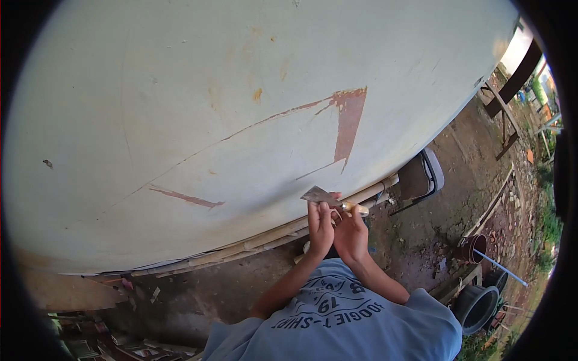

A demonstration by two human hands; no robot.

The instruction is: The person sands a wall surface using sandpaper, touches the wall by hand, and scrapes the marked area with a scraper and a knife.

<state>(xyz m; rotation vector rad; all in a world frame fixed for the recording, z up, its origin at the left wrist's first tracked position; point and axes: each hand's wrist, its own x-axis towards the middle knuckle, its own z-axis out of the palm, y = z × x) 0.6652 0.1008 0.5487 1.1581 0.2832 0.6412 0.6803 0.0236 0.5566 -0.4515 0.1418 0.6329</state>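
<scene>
A scraper with a flat metal blade (318, 195) and a light wooden handle is held in front of the wall, its blade pointing to the upper left. The fingers of my left hand (321, 225) touch the underside of the blade. My right hand (351, 233) is wrapped round the handle end, with the handle's tip showing past the fingers. Behind them stands a pale painted wall (180, 78), where a reddish-brown patch (349, 123) and thin peeled lines show. Another narrow bare strip (186, 197) lies lower on the wall, at the left.
Bamboo poles (241, 248) run along the wall's foot. A chair (421, 174) stands at the right beside the wall. Farther right are a brown bucket (469, 249), a grey tub (475, 307) and a wooden frame (504, 108). Piled items (96, 340) lie at the lower left.
</scene>
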